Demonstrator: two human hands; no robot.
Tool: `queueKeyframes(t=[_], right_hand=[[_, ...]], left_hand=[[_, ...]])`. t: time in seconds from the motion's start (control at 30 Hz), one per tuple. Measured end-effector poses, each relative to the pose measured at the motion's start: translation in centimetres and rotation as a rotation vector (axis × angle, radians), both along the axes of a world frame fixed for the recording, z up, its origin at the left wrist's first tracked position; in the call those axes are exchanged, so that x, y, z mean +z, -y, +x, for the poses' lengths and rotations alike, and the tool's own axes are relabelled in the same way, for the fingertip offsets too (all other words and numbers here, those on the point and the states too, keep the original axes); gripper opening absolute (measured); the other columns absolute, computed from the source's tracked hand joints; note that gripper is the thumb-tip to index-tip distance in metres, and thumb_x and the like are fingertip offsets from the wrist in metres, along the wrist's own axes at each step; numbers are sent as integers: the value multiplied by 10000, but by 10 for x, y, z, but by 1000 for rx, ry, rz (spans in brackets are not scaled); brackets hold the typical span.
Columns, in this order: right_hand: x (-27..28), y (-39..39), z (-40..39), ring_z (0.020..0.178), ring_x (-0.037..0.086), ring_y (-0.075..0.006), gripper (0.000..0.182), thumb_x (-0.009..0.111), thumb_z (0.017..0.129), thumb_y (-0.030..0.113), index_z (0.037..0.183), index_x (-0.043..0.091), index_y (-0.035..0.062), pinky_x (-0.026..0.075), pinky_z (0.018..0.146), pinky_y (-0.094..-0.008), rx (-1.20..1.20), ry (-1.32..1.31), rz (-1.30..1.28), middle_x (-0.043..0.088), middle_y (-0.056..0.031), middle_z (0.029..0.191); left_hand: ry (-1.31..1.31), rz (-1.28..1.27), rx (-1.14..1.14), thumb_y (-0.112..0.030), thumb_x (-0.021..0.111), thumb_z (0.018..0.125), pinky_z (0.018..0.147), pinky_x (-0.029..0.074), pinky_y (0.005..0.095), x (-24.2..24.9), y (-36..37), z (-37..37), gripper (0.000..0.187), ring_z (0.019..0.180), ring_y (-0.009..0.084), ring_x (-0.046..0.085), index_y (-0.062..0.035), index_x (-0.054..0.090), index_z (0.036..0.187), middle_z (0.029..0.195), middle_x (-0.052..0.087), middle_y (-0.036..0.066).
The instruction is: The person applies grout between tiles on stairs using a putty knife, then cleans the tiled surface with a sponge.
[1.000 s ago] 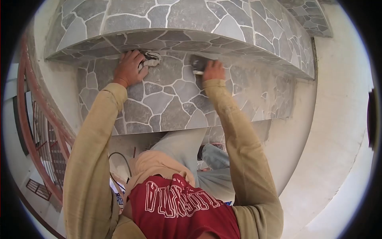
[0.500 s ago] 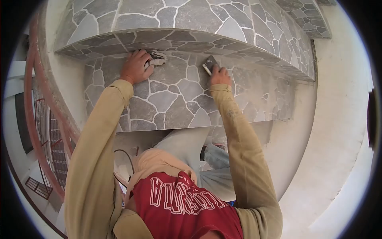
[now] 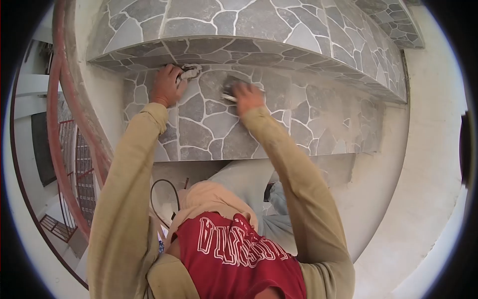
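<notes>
Blurring right fingers point(image 3: 245, 90) clamped on dark block point(image 3: 230, 87); left fingers point(image 3: 173, 73) against rag point(image 3: 192, 72), grip unclear.

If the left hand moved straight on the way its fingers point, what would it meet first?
Most likely the grey stone-patterned riser below the curved step edge, just ahead of the left hand; any gap between them is unclear.

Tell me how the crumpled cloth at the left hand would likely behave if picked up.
The cloth would probably hang floppy, since it bunches into soft, loose folds beside the left hand. It seems fairly light, being a small wad. Its uneven, creased shape makes rolling unlikely.
</notes>
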State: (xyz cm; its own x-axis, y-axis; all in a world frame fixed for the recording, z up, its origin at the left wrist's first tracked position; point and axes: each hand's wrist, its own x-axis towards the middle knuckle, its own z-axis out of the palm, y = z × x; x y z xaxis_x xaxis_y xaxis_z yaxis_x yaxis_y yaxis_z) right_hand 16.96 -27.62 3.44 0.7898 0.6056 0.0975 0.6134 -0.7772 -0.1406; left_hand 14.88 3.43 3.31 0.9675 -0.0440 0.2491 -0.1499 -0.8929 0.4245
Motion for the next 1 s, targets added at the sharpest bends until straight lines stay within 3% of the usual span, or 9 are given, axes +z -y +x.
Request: queueKeyframes(t=[0.13,0.3,0.4,0.47,0.53,0.63,0.87,0.97,1.0], right_hand=[[11,-78,17,1101,590,-342,441,543,871,98,1308,583,55,537,875,-455,23,100,17,598,-116,1210],[-11,56,45,1100,591,-360,276,536,912,132,1160,622,47,522,874,-495,-275,-103,-73,594,-152,1206],[4,107,45,1075,602,-372,217,550,903,127,1091,633,57,527,862,-488,-429,44,-127,621,-173,1137],[7,98,38,1054,613,-372,251,558,897,137,1123,632,58,525,867,-488,-263,-36,-16,637,-193,1075],[-2,35,14,1088,599,-358,326,516,892,89,1200,619,52,505,935,-473,-173,-181,8,624,-175,1184],[1,-42,-1,1077,608,-345,342,522,882,104,1203,618,34,525,909,-454,-96,115,20,625,-164,1173],[1,99,44,1095,583,-352,353,540,901,157,1228,613,45,528,880,-480,-393,44,-117,607,-152,1167],[-4,77,29,1073,591,-366,358,523,913,164,1238,613,44,522,890,-490,-293,-101,-51,606,-158,1175],[-28,50,19,1020,617,-330,355,547,894,149,1233,610,66,509,883,-475,-134,128,67,621,-143,1134]], left_hand=[[32,-17,17,-280,645,851,896,426,481,-2,-1,1,314,1039,376,547,-57,624,1070,1076,572,146],[12,-43,-3,-284,634,862,886,424,491,-8,-2,-1,305,1039,398,543,-57,613,1063,1079,566,166],[-20,-14,-6,-267,628,865,898,418,495,-1,-1,-1,291,1037,407,540,-42,612,1048,1075,566,174],[41,-8,8,-274,642,854,918,423,490,-10,-1,1,305,1047,374,548,-54,629,1064,1071,580,148],[33,-22,-4,-271,642,852,920,421,491,-7,0,1,297,1047,375,548,-55,627,1056,1068,580,150],[23,-12,-10,-269,644,848,919,421,491,-6,1,1,290,1046,377,549,-57,624,1044,1067,580,155],[-2,12,11,-281,659,830,901,420,483,0,3,1,297,1018,384,554,-62,633,1028,1060,579,157],[12,36,7,-279,663,824,892,417,485,0,2,1,287,1006,384,555,-68,639,1018,1049,578,154],[18,39,1,-279,663,824,892,417,485,-1,3,2,287,1006,384,555,-68,639,1018,1049,578,154]])
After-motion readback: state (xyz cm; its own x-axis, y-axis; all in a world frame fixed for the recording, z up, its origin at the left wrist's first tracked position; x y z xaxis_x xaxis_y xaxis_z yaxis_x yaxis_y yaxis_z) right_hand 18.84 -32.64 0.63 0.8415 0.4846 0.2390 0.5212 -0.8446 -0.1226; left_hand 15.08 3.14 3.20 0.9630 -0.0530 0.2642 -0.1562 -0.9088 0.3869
